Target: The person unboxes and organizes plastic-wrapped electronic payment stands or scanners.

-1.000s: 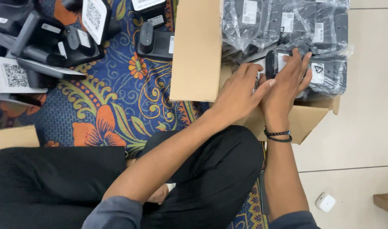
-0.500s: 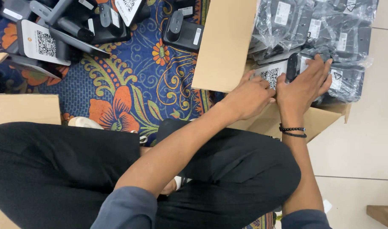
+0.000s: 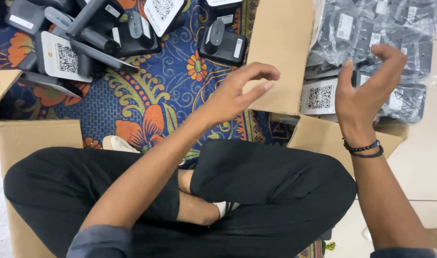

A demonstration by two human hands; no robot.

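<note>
While both hands hovered empty, the right hand had its fingers curled apart and the left hand was loosely spread. Just beyond the right fingers lay a bagged device in the box, long axis running sideways. It seemed light, with slippery film; gripping its stiff body looked safest.

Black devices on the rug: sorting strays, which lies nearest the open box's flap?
The lone black device beside the cardboard flap; the others are heaped farther left.
</note>
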